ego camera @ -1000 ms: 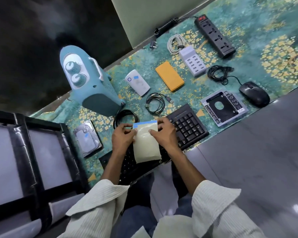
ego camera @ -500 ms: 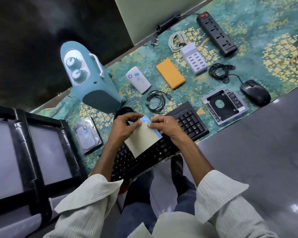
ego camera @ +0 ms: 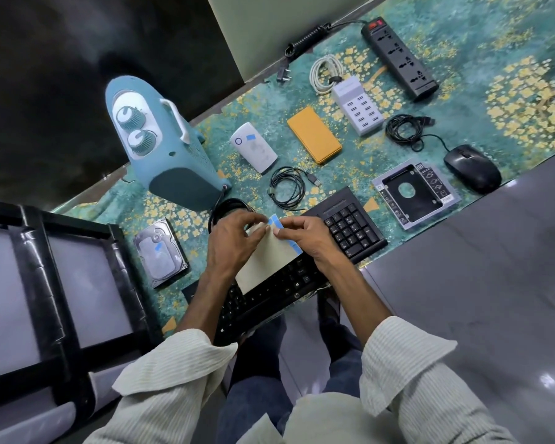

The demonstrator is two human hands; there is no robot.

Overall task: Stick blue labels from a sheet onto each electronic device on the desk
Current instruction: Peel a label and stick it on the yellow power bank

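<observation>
Label sheet [ego camera: 266,261] pinched by both hands [ego camera: 234,241] [ego camera: 305,235] over a floral teal desk [ego camera: 510,100] beside grey floor [ego camera: 494,283].

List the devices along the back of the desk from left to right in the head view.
blue heater → white power bank → orange case → white USB charging hub → black power strip
</observation>
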